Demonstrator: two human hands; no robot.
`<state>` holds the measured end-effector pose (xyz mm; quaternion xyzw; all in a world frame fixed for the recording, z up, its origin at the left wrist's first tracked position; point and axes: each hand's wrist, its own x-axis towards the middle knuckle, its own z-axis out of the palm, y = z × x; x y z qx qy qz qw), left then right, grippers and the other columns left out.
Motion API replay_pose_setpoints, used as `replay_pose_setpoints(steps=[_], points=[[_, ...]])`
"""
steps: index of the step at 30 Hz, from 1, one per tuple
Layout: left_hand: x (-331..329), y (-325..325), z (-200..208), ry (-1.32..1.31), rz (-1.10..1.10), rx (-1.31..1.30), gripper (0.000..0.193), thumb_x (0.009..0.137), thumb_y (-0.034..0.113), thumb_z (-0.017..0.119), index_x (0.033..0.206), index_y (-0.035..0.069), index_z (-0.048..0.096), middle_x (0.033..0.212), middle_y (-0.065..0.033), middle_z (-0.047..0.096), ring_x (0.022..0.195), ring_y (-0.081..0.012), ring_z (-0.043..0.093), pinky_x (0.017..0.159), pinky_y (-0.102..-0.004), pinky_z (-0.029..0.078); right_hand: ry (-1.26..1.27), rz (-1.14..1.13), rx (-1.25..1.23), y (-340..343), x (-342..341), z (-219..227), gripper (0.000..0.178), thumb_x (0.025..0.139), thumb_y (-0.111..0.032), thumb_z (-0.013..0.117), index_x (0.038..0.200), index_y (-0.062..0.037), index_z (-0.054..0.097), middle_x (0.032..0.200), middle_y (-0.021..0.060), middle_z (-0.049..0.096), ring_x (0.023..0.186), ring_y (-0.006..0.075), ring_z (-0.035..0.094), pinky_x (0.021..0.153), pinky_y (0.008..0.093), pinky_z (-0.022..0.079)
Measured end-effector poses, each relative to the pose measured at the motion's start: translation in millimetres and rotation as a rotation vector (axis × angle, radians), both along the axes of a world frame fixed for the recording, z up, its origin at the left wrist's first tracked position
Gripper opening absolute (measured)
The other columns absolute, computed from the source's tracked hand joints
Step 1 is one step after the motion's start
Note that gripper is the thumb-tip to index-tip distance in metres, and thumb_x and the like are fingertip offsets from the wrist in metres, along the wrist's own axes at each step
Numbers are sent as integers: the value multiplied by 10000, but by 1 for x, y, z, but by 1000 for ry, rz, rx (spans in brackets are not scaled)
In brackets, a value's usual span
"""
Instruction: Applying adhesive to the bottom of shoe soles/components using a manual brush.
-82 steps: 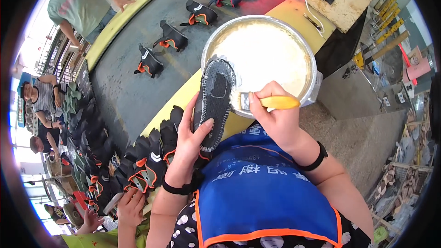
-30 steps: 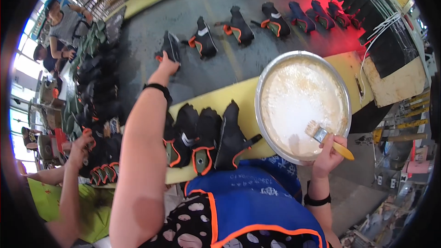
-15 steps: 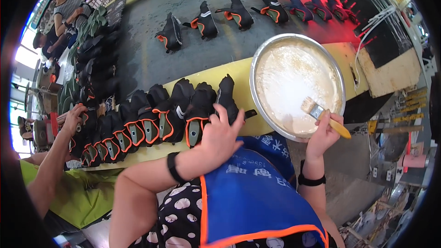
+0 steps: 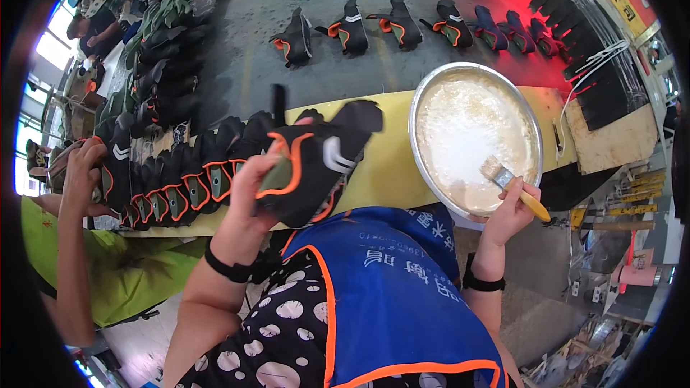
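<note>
My left hand point(image 4: 248, 197) is closed around a black shoe upper point(image 4: 323, 169) with orange trim, a green lining and a pale stripe, lifted above the near yellow ledge point(image 4: 392, 122). The upper's far end tilts up to the right. My right hand point(image 4: 507, 217) grips the yellow handle of a flat paintbrush point(image 4: 502, 177), its bristles over the white paste in a large metal basin point(image 4: 415, 136). Whether the bristles touch the paste I cannot tell. Left of my left hand, similar uppers point(image 4: 195, 188) stand packed in a row along the ledge.
Beyond the ledge, several uppers point(image 4: 351, 32) lie spaced out on a dark belt point(image 4: 251, 11), the right ones under red light. A co-worker's hand point(image 4: 83, 165) holds an upper at the left. A pale board point(image 4: 614, 136) and white cable point(image 4: 575, 86) lie at the right.
My left hand has taken an upper from the ledge's right part and raised it toward me, to the left. My right hand with the paintbrush stays at the basin.
</note>
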<state>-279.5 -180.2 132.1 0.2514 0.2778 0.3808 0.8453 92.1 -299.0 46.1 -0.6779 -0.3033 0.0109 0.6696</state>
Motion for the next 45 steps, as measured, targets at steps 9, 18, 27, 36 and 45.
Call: replay_pose_setpoints(steps=[9,18,27,36,45], points=[[-25,-38,-40,-97,49,-409,653,912,418,513,1388,-29,497,1287,-282,587,1140,-444,611,942,-580,516,-16,17,-44,0,-1,1,123,998,-112,606,938,-20,550,806,20,569,673,60,515,610,207,439],[-34,-64,-48,911,107,316,549,959,94,566,1443,-32,338,1247,-133,549,1120,-202,586,927,-326,506,-22,-4,4,3,-7,8,120,991,-97,616,923,-28,546,769,8,570,645,45,520,596,188,427],[18,-59,-8,1829,-163,1142,884,701,286,814,1489,149,438,1202,-213,527,971,-359,612,793,-407,531,48,-4,51,2,-5,25,116,999,-95,603,914,-34,550,756,-3,564,641,44,514,605,186,423],[5,-18,8,893,-141,417,719,801,64,629,1475,14,384,1299,-187,597,1103,-261,654,925,-363,526,-225,177,-310,13,12,37,154,874,-135,750,936,-25,662,810,78,667,656,163,630,609,268,502],[40,-7,10,427,-190,268,764,860,312,601,1464,-74,338,1243,-299,604,927,-321,709,745,-372,605,-187,311,-483,40,19,31,180,859,-150,770,926,-9,681,816,96,701,689,176,679,652,269,524]])
